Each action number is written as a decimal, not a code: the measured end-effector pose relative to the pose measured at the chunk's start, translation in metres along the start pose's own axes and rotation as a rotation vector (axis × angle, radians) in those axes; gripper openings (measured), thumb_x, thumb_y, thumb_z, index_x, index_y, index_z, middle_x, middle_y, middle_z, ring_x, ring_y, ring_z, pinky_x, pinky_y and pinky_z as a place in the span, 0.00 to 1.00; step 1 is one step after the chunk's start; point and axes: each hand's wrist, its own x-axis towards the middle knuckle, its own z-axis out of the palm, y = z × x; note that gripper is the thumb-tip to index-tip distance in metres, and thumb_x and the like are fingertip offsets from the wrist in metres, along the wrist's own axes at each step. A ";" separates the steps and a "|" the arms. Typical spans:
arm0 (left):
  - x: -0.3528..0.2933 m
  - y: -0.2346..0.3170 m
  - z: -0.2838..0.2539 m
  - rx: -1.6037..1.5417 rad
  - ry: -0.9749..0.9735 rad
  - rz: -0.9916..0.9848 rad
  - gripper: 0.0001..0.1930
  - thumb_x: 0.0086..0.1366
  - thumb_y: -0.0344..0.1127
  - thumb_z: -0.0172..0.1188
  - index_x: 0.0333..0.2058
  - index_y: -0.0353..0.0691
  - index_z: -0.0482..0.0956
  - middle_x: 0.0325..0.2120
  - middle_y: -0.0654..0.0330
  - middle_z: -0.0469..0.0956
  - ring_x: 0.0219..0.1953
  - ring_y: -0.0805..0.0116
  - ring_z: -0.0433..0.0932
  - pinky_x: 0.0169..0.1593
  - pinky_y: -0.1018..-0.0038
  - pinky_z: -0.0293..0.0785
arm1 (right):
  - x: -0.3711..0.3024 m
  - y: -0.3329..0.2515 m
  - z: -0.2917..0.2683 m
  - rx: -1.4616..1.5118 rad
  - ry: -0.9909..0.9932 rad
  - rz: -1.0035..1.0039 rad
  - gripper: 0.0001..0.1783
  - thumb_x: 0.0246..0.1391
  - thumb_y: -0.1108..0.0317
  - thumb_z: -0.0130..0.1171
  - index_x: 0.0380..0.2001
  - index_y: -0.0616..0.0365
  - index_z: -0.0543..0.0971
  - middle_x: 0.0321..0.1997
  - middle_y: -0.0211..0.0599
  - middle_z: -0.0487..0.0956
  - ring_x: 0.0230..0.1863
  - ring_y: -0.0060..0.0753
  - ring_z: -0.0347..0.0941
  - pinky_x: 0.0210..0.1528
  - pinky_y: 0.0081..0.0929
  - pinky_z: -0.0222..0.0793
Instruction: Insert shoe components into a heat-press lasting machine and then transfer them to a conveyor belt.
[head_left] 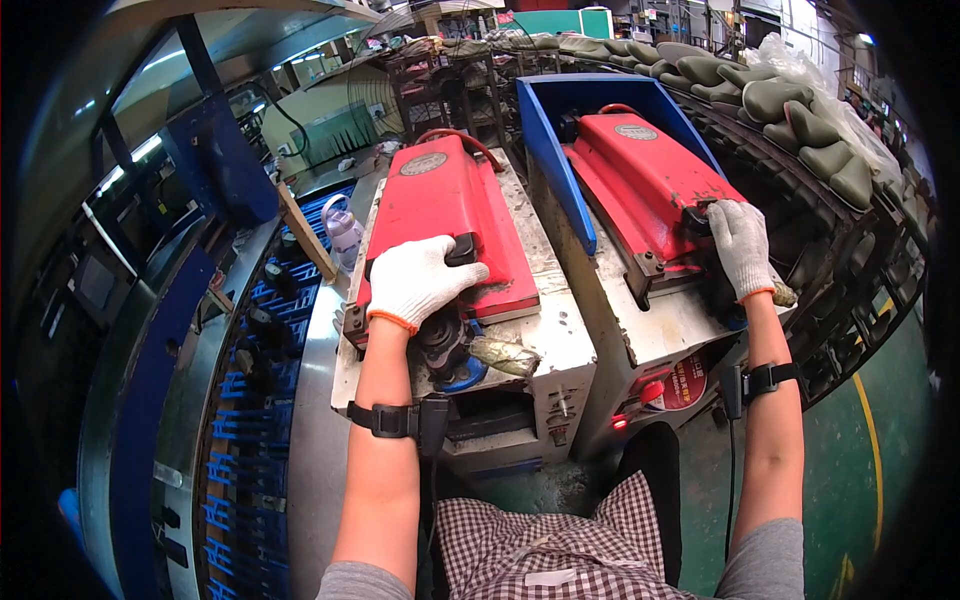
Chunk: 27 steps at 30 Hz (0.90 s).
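Red left cover (430, 195): down on its pale machine (570, 340), my left hand (415, 283) closed around its black handle (464, 249).
Red right cover (640, 160): down too, within a blue guard (556, 150); my right hand (740, 240) grips its dark knob (696, 220).
Stage: lowering looks done; contents are hidden, what remains unclear.
Rack (900, 290): olive footwear (778, 98) heaped along its top.

Room between left cover (415, 205) and right cover (640, 165), blue panel (562, 175) in between
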 end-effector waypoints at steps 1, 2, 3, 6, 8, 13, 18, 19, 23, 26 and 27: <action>0.000 0.000 0.000 0.008 0.007 0.005 0.28 0.55 0.65 0.69 0.38 0.44 0.88 0.34 0.50 0.87 0.39 0.50 0.87 0.45 0.62 0.80 | 0.000 0.000 0.000 -0.001 0.003 -0.004 0.15 0.67 0.57 0.59 0.39 0.58 0.85 0.40 0.42 0.85 0.47 0.51 0.78 0.57 0.45 0.69; 0.000 0.000 0.000 0.009 0.008 0.004 0.28 0.55 0.65 0.69 0.38 0.44 0.88 0.34 0.50 0.87 0.39 0.50 0.87 0.45 0.62 0.80 | 0.000 0.000 0.000 -0.002 0.007 -0.007 0.15 0.67 0.57 0.59 0.39 0.58 0.85 0.40 0.42 0.85 0.47 0.51 0.78 0.58 0.45 0.69; 0.000 -0.001 0.000 0.005 0.006 0.004 0.28 0.55 0.65 0.69 0.38 0.44 0.88 0.34 0.49 0.87 0.39 0.50 0.87 0.45 0.62 0.80 | 0.000 0.000 0.001 -0.001 0.007 -0.007 0.15 0.67 0.57 0.59 0.39 0.58 0.85 0.40 0.42 0.85 0.47 0.51 0.78 0.58 0.45 0.69; 0.001 0.000 0.001 -0.001 0.004 0.006 0.29 0.54 0.65 0.68 0.38 0.44 0.88 0.34 0.49 0.87 0.39 0.50 0.87 0.45 0.62 0.80 | -0.001 0.002 0.000 -0.012 -0.004 -0.004 0.15 0.67 0.57 0.59 0.39 0.58 0.85 0.40 0.42 0.85 0.47 0.51 0.78 0.58 0.45 0.68; 0.000 -0.001 0.001 0.003 0.005 0.003 0.29 0.54 0.65 0.68 0.38 0.44 0.88 0.34 0.49 0.87 0.39 0.50 0.87 0.45 0.62 0.80 | 0.000 0.000 -0.001 -0.014 -0.003 0.002 0.15 0.68 0.57 0.58 0.39 0.58 0.85 0.40 0.42 0.85 0.47 0.51 0.78 0.58 0.45 0.68; 0.000 0.000 0.000 -0.008 -0.002 0.005 0.29 0.54 0.65 0.68 0.39 0.44 0.88 0.34 0.48 0.87 0.40 0.49 0.87 0.45 0.61 0.80 | 0.000 0.000 -0.001 -0.007 -0.003 -0.007 0.15 0.68 0.57 0.58 0.38 0.58 0.85 0.40 0.42 0.85 0.47 0.51 0.78 0.58 0.46 0.68; 0.000 -0.002 0.001 0.006 0.009 0.009 0.29 0.54 0.66 0.68 0.39 0.44 0.88 0.34 0.48 0.87 0.40 0.49 0.87 0.45 0.61 0.80 | 0.000 -0.002 -0.001 0.002 -0.007 0.001 0.15 0.68 0.57 0.58 0.38 0.58 0.85 0.40 0.42 0.85 0.47 0.51 0.78 0.57 0.46 0.68; 0.001 -0.001 0.001 0.011 0.009 0.009 0.29 0.54 0.66 0.68 0.39 0.44 0.88 0.35 0.48 0.87 0.40 0.49 0.87 0.45 0.61 0.80 | 0.000 -0.001 -0.001 0.000 -0.003 0.000 0.15 0.68 0.57 0.58 0.39 0.58 0.85 0.40 0.42 0.85 0.47 0.51 0.78 0.58 0.46 0.68; 0.000 0.000 0.000 0.009 0.002 -0.001 0.29 0.54 0.66 0.68 0.38 0.44 0.88 0.35 0.49 0.87 0.40 0.49 0.87 0.45 0.61 0.80 | -0.001 0.001 0.000 -0.007 0.000 0.002 0.15 0.68 0.57 0.58 0.39 0.58 0.85 0.40 0.42 0.85 0.47 0.51 0.78 0.58 0.45 0.68; 0.000 0.001 0.000 0.014 -0.008 -0.001 0.29 0.54 0.65 0.68 0.38 0.44 0.88 0.34 0.49 0.87 0.40 0.49 0.87 0.45 0.61 0.80 | -0.001 0.002 0.000 -0.011 -0.013 0.007 0.15 0.67 0.57 0.58 0.39 0.58 0.85 0.40 0.42 0.85 0.48 0.51 0.78 0.58 0.45 0.68; 0.001 0.001 0.000 0.008 -0.010 -0.002 0.29 0.54 0.65 0.68 0.38 0.44 0.88 0.34 0.49 0.87 0.40 0.49 0.87 0.46 0.61 0.80 | -0.001 0.002 0.000 -0.012 -0.013 0.007 0.15 0.67 0.57 0.58 0.39 0.58 0.85 0.40 0.42 0.85 0.48 0.51 0.78 0.58 0.45 0.68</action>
